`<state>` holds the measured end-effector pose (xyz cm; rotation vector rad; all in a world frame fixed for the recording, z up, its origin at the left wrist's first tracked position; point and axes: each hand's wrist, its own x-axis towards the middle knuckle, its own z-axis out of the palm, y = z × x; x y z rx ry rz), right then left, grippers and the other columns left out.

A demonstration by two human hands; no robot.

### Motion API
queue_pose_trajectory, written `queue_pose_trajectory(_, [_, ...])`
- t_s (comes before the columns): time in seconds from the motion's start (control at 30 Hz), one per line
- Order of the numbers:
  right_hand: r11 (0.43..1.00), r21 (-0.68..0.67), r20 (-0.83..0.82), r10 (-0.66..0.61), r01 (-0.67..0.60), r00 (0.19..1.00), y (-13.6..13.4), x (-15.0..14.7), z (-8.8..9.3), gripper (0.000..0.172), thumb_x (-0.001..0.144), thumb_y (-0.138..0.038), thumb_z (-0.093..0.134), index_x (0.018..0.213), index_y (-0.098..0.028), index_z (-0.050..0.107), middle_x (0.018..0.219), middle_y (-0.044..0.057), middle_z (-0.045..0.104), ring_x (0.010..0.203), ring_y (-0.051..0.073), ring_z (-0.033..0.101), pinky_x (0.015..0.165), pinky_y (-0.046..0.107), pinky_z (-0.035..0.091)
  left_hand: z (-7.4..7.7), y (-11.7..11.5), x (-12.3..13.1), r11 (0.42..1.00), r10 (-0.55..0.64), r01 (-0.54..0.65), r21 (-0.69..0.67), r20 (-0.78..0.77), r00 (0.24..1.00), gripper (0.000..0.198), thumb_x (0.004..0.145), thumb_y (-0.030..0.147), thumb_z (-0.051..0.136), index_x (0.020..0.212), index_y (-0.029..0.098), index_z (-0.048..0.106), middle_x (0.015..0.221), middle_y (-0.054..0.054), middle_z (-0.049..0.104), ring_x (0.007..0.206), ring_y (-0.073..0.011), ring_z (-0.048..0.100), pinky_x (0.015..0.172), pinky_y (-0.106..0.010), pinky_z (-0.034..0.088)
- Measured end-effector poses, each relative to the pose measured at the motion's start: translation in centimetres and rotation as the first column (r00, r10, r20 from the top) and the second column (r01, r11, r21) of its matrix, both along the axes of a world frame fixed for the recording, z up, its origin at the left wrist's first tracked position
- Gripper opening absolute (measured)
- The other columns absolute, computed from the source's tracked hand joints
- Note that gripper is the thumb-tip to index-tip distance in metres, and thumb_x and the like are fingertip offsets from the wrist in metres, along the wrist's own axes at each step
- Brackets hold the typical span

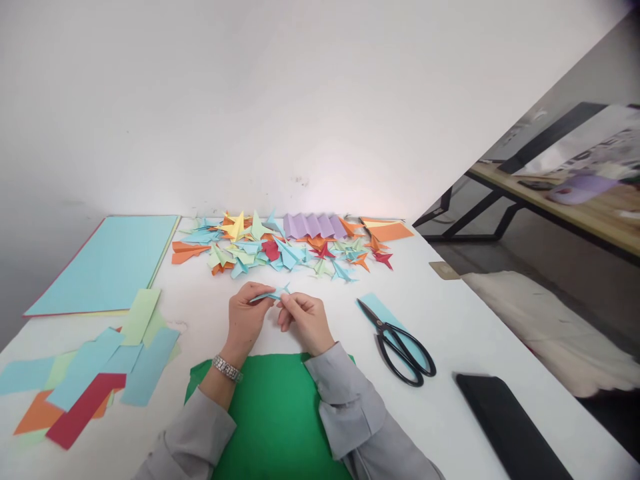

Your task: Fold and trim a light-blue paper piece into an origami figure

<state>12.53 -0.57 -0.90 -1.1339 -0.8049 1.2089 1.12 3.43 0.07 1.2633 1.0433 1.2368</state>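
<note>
Between my two hands is a small folded piece of light blue paper (pixel 274 293), with a pointed tip sticking up at its right end. My left hand (pixel 249 315), wearing a metal watch (pixel 227 369) at the wrist, pinches the paper's left part. The fingers of my right hand (pixel 304 318) are closed on its right part. Both hands are above the white table, just beyond a green sheet (pixel 275 413). Behind them lies a pile of folded paper shapes (pixel 290 253) in blue, green, orange, red and yellow.
Black-handled scissors (pixel 400 340) lie on a blue strip (pixel 373 303) to the right, near a black flat object (pixel 510 423). Loose paper strips (pixel 100 367) overlap at the left, before a stack of large sheets (pixel 110 267). A pleated purple paper (pixel 314 227) stands by the wall.
</note>
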Motion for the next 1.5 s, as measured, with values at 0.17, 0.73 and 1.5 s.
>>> queue_pose_trajectory(0.17, [0.990,0.044,0.043,-0.137,0.135,0.990,0.1,0.4,0.2,0.027,0.069,-0.043,0.068,0.062,-0.017,0.064,0.046,0.000,0.062,0.037,0.010,0.052,0.041,0.023,0.043,0.3,0.0,0.0,0.987,-0.040,0.059,-0.153,0.130,0.991,0.027,0.054,0.011,0.073,0.080,0.019,0.074,0.086,-0.005,0.069,0.084,-0.0179,0.061,0.073,-0.030,0.049])
queue_pose_trajectory(0.73, [0.987,0.132,0.133,-0.112,0.094,0.985,-0.1,0.1,0.4,0.020,0.069,-0.039,0.070,0.068,-0.019,0.067,0.052,0.000,0.063,0.045,0.012,0.056,0.048,0.027,0.048,0.2,0.2,0.1,0.925,-0.046,0.171,-0.339,0.347,0.937,0.023,0.053,0.027,0.081,0.069,0.014,0.071,0.065,-0.001,0.066,0.054,-0.0107,0.059,0.059,-0.028,0.049])
queue_pose_trajectory(1.5, [0.985,0.167,0.072,-0.063,0.051,0.995,0.3,0.1,-0.5,0.018,0.071,-0.033,0.069,0.080,-0.018,0.065,0.058,-0.001,0.066,0.046,0.011,0.056,0.047,0.024,0.045,-0.4,-0.1,0.2,0.995,-0.099,0.099,0.015,0.060,0.993,0.012,0.068,0.028,0.071,0.074,0.018,0.070,0.071,0.000,0.062,0.063,-0.0122,0.058,0.059,-0.026,0.050])
